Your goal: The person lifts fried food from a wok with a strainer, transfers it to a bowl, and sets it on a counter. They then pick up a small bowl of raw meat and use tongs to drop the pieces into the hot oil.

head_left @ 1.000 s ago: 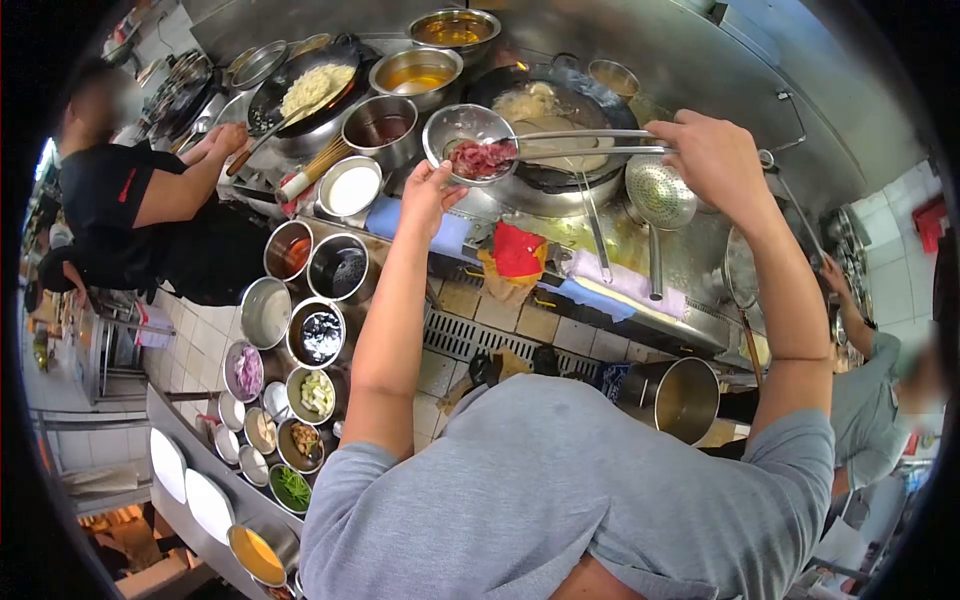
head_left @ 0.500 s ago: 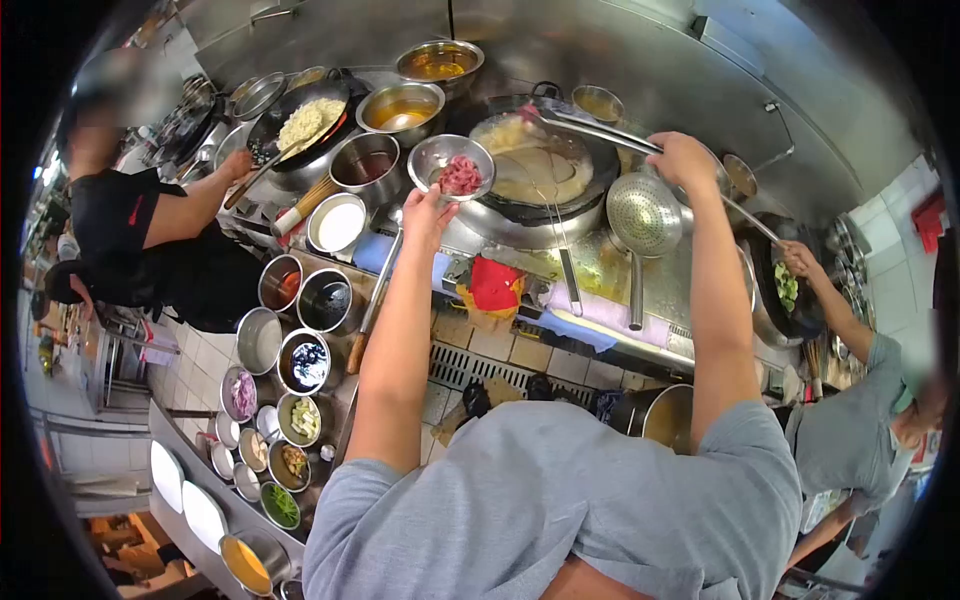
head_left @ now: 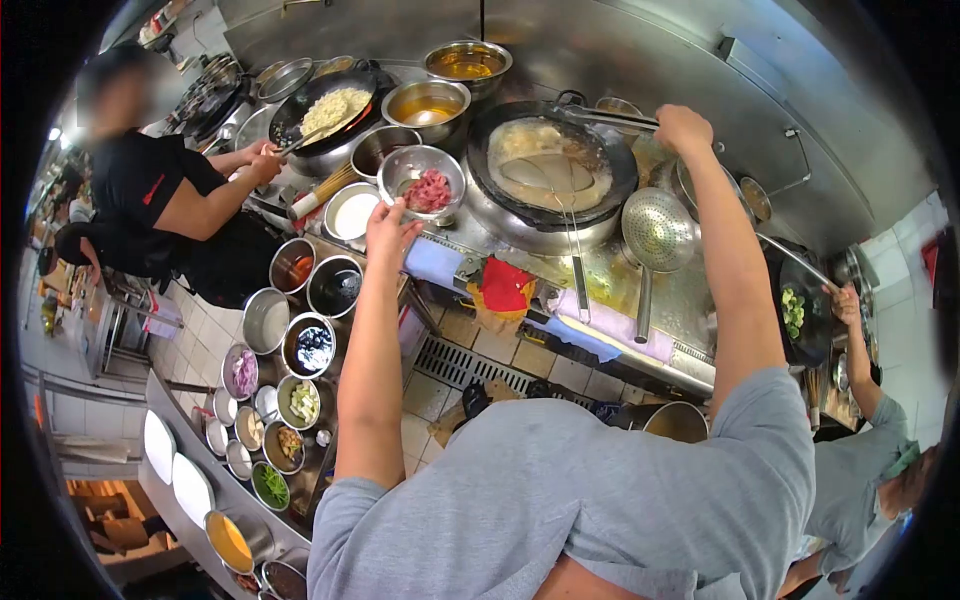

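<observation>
A steel bowl (head_left: 408, 162) of raw sliced meat (head_left: 430, 192) is held by its near rim in my left hand (head_left: 388, 235), tilted a little, left of the wok. My right hand (head_left: 684, 130) is closed around metal tongs (head_left: 612, 117), which reach left over the back of the black wok (head_left: 625, 165). No meat shows at the tong tips, which are hard to make out. Pale bubbling liquid (head_left: 520, 150) fills the wok. A wire skimmer (head_left: 578, 270) rests with its head in the liquid and its handle over the front edge.
A perforated ladle (head_left: 658, 230) lies right of the wok. Bowls of amber liquid (head_left: 426, 105) stand behind left. Several seasoning pots (head_left: 308, 345) line the left side. A co-worker in black (head_left: 190, 190) works at the left wok, another in grey (head_left: 870, 480) at the right wok.
My left hand and the bowl have moved left, away from the wok. Meat earlier visible at the tong tips no longer shows there. The left co-worker's two hands have come together on the utensil.
</observation>
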`<move>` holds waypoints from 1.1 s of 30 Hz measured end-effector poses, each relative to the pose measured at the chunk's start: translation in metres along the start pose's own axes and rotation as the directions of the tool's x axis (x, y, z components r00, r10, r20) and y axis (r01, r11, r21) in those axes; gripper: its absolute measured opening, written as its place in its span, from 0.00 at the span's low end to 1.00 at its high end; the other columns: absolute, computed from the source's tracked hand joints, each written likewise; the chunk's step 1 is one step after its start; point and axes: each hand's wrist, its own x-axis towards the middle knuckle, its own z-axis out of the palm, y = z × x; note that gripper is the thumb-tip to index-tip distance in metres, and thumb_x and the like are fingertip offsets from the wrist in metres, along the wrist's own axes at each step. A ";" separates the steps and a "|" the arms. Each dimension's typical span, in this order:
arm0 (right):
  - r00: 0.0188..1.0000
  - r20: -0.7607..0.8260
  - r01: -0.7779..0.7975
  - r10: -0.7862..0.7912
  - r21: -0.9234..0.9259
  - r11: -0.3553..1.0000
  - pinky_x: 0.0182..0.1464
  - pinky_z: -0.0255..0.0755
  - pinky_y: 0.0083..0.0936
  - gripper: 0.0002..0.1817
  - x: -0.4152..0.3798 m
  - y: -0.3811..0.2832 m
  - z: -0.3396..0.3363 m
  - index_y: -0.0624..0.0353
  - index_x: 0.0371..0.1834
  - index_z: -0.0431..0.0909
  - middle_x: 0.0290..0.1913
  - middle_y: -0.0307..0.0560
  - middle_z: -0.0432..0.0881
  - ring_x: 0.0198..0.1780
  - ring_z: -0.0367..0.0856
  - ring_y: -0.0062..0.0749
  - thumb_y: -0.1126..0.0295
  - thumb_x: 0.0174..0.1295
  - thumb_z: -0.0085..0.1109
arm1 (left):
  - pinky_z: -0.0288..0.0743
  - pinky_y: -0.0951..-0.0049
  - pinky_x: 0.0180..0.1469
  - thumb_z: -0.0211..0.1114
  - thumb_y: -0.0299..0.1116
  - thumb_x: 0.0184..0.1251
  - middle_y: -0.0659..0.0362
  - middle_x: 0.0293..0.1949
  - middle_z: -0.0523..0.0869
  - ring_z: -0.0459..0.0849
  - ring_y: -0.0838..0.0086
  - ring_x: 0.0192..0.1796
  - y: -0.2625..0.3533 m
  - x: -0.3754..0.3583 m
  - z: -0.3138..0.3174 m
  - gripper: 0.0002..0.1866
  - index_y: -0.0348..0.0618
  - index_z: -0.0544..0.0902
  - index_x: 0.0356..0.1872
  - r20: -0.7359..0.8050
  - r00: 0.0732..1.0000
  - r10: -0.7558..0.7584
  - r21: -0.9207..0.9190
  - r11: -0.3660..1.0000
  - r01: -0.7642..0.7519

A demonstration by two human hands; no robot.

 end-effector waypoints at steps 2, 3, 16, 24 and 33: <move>0.999 -0.011 0.035 -0.035 -0.056 0.998 0.42 0.73 0.39 0.11 0.015 -0.010 -0.007 0.59 0.35 0.81 0.41 0.54 0.80 0.44 0.79 0.47 0.72 0.47 0.55 | 0.78 0.74 0.30 0.58 0.34 0.62 0.59 0.31 0.75 0.79 0.69 0.29 0.002 -0.003 -0.013 0.12 0.46 0.64 0.24 0.028 0.999 0.020 0.001 1.000 -0.020; 0.999 -0.012 0.049 -0.050 -0.097 0.994 0.41 0.73 0.39 0.11 0.021 -0.018 -0.012 0.60 0.34 0.82 0.40 0.54 0.81 0.43 0.80 0.47 0.74 0.47 0.55 | 0.78 0.74 0.31 0.58 0.34 0.62 0.59 0.31 0.75 0.79 0.69 0.30 0.002 -0.005 -0.020 0.13 0.46 0.64 0.24 0.049 0.998 0.037 -0.002 0.999 -0.036; 0.990 0.115 0.102 -0.083 -0.176 0.979 0.42 0.71 0.40 0.13 0.114 -0.057 0.048 0.57 0.39 0.81 0.47 0.49 0.79 0.48 0.77 0.43 0.73 0.50 0.54 | 0.77 0.77 0.31 0.56 0.32 0.63 0.62 0.32 0.78 0.80 0.74 0.28 0.009 -0.048 -0.083 0.06 0.46 0.69 0.29 -0.096 0.995 -0.024 -0.018 1.000 0.022; 0.998 0.041 0.060 -0.052 -0.207 0.977 0.44 0.73 0.35 0.15 -0.013 0.040 -0.069 0.50 0.44 0.79 0.44 0.45 0.80 0.47 0.77 0.40 0.70 0.50 0.59 | 0.76 0.77 0.29 0.56 0.33 0.64 0.64 0.30 0.79 0.80 0.74 0.28 0.000 -0.029 -0.093 0.05 0.49 0.70 0.29 0.017 0.999 -0.047 -0.084 0.995 0.049; 0.922 0.386 0.042 -0.024 -0.040 0.998 0.47 0.72 0.34 0.22 -0.099 0.095 -0.017 0.50 0.47 0.77 0.45 0.47 0.79 0.46 0.77 0.41 0.63 0.45 0.65 | 0.77 0.76 0.30 0.57 0.32 0.63 0.63 0.28 0.78 0.79 0.75 0.27 -0.012 -0.006 -0.077 0.04 0.48 0.71 0.31 0.142 0.978 -0.155 -0.093 0.981 0.169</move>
